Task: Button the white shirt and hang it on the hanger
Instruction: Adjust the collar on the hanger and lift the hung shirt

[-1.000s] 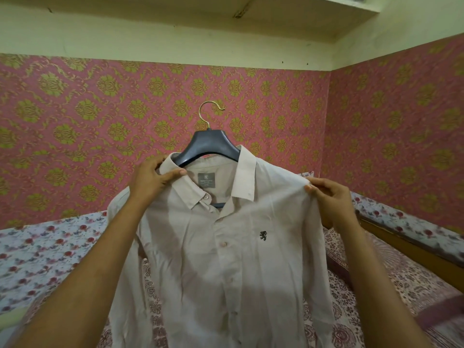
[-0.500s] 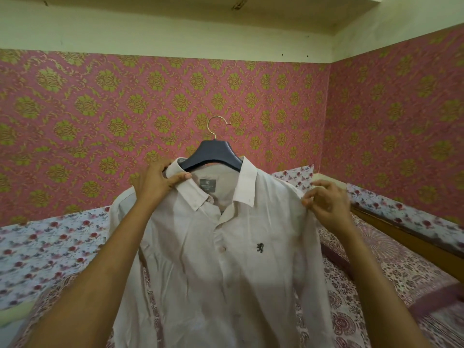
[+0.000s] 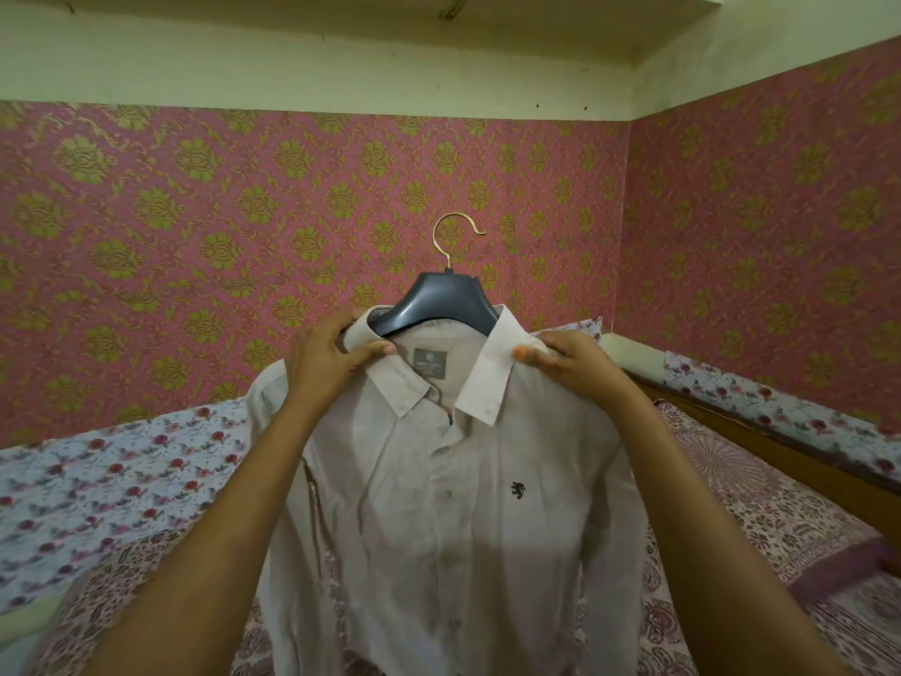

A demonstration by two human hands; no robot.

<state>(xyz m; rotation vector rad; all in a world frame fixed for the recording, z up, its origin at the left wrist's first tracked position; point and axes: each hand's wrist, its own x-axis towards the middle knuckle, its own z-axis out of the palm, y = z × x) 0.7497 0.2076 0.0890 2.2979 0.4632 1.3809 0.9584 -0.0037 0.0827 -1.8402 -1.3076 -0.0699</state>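
Note:
The white shirt (image 3: 439, 519) hangs in front of me on a dark hanger (image 3: 439, 304) with a gold hook (image 3: 456, 236). Its front placket is closed down the middle, and a small dark emblem sits on the chest. My left hand (image 3: 331, 358) pinches the left side of the collar together with the hanger's shoulder. At the right collar and shoulder, my right hand (image 3: 575, 363) grips the cloth. The hanger's arms are hidden inside the shirt. The hook is free in the air and catches on nothing.
A bed with a patterned maroon cover (image 3: 780, 529) lies below and to the right. Floral cloth (image 3: 97, 480) runs along the foot of the pink-and-gold papered walls (image 3: 195, 236). A wooden bed rail (image 3: 790, 461) runs along the right.
My right hand has moved inward from the shirt's right shoulder to the right collar. The shirt and hanger have shifted slightly right; my left hand keeps its hold on the collar.

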